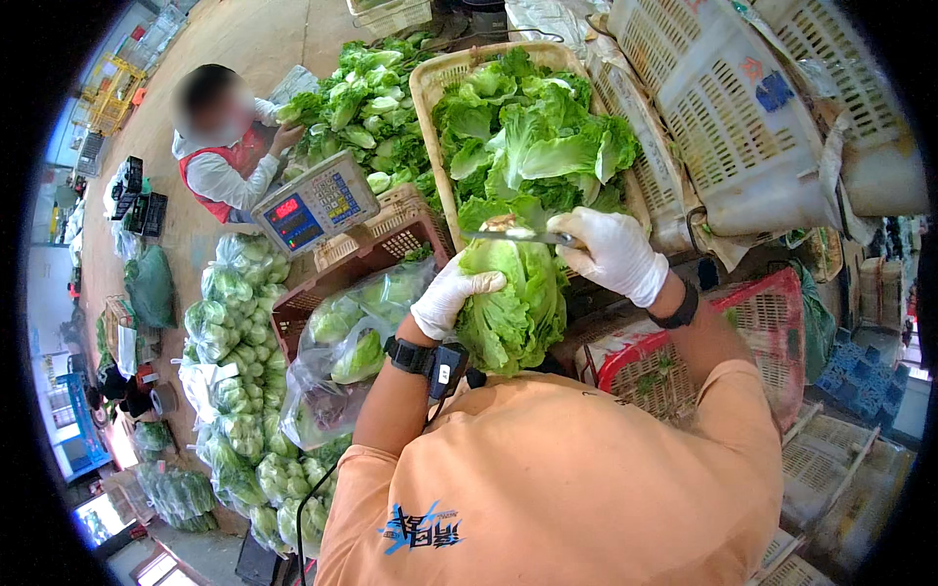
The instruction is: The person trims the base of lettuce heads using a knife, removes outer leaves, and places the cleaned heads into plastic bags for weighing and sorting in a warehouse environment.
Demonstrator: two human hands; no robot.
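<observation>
We hold the lettuce tight in our left hand, over the baskets. Our right hand grips the knife at its stem. Trimming looks just begun; the crate behind holds more.

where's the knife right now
In the head view the knife sits just right of centre, held in the gloved right hand, its blade lying across the top of the lettuce head that the left hand grips.
</observation>
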